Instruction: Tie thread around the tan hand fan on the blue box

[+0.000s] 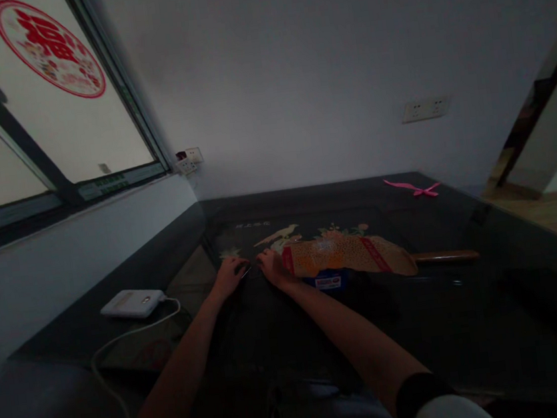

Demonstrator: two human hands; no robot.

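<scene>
My left hand (229, 276) rests on the dark table with curled fingers around a thin, shiny strip (246, 271), too small to make out. Close beside it, my right hand (272, 267) has its fingers bent down toward the tabletop; whatever they hold, if anything, is hidden. To the right of that hand lies a long, flat tan thing (344, 254) with a speckled surface, red bands and a brown wooden handle (445, 256). In front of it, by my right wrist, sits a small dark pack with a blue and white label (329, 279).
On the left, a white power bank-like box (133, 303) has a white cable (116, 333) trailing off the table edge. A pink ribbon (422, 190) lies at the back right. Walls stand behind and left, with a window (114, 140) and a socket (425, 110).
</scene>
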